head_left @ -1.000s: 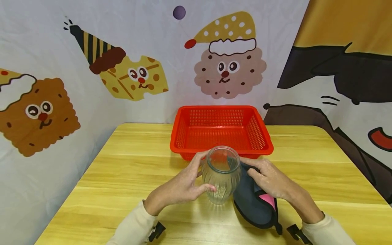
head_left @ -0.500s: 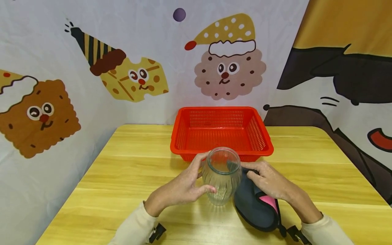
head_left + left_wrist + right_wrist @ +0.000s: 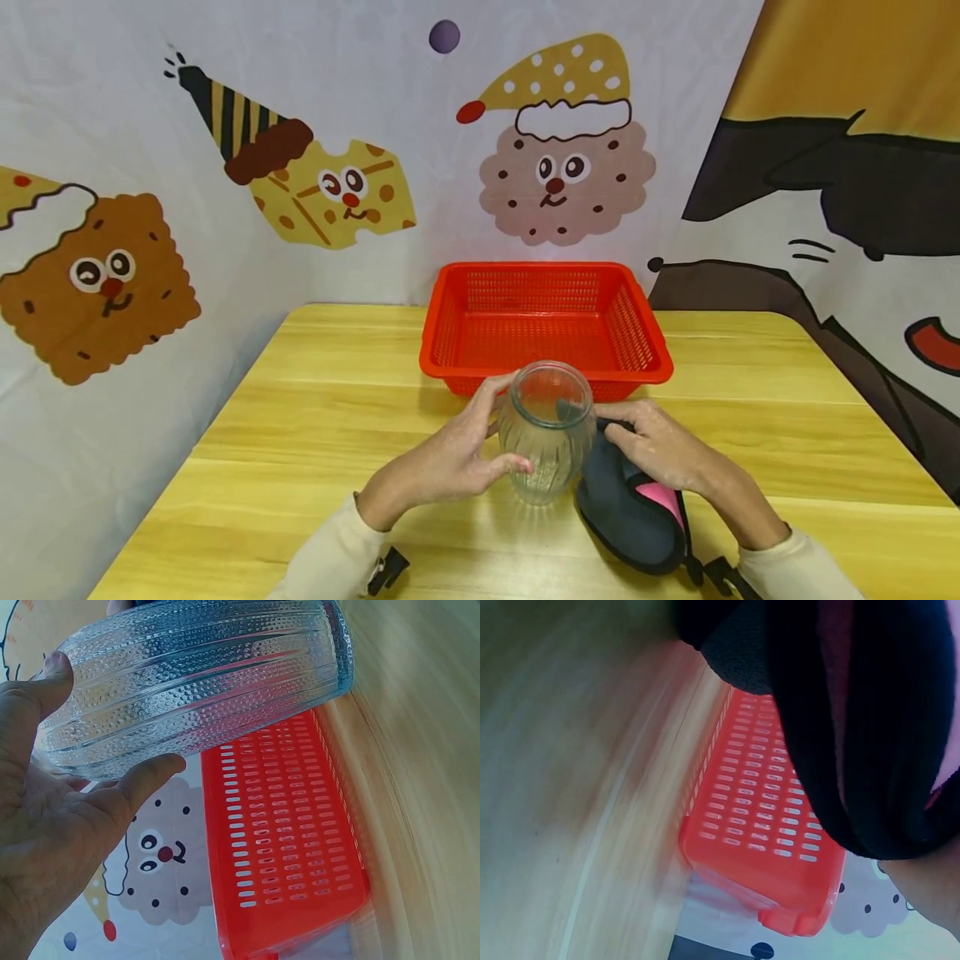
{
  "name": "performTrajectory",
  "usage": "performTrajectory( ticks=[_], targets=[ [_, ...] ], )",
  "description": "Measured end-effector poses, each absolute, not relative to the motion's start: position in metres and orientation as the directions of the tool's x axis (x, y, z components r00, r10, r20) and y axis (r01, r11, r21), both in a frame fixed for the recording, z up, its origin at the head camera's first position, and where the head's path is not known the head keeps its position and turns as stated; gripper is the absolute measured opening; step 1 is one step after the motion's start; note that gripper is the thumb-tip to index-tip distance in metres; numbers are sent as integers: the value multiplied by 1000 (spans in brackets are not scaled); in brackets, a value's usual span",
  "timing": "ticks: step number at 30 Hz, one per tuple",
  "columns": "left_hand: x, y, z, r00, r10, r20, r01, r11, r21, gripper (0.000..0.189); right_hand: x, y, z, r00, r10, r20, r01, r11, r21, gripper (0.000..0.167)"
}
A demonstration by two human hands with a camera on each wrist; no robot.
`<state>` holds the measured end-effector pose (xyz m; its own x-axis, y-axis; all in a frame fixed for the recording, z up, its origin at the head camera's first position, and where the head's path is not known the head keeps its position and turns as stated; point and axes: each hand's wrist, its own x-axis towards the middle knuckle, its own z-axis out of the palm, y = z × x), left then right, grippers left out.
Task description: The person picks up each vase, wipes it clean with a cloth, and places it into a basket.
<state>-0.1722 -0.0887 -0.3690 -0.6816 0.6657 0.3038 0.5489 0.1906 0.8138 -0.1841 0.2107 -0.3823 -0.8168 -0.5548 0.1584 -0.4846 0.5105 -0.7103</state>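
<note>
A clear ribbed glass jar [image 3: 543, 454] with a wide round mouth stands upright in the head view, before the red basket. My left hand [image 3: 453, 454] grips it from the left, thumb on the near side and fingers around the far side. In the left wrist view the jar [image 3: 202, 682] shows a dimpled texture. Close beside it on the right, my right hand [image 3: 663, 446] pinches the upper end of a soft dark grey fabric piece [image 3: 626, 521] with black edging and a pink lining. Its black edging [image 3: 802, 750] fills much of the right wrist view. Some right fingertips are hidden.
A red plastic basket [image 3: 546, 372] with slotted walls sits behind both hands. The wood-grain table [image 3: 300, 425] reaches back to a cloth [image 3: 442, 167] printed with cartoon figures. Black straps [image 3: 386, 571] hang at the sleeves.
The fabric piece has slid slightly toward the person along with my right hand, and its lower end is nearer the right sleeve. My left hand and the jar have hardly moved.
</note>
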Motion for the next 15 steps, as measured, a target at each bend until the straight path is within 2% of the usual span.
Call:
performTrajectory(
  ticks=[15],
  targets=[
    [-171, -88, -369, -688, 669, 280, 524, 192, 830, 94, -182, 211, -392, -805, -579, 129, -502, 548, -669, 42]
  ],
)
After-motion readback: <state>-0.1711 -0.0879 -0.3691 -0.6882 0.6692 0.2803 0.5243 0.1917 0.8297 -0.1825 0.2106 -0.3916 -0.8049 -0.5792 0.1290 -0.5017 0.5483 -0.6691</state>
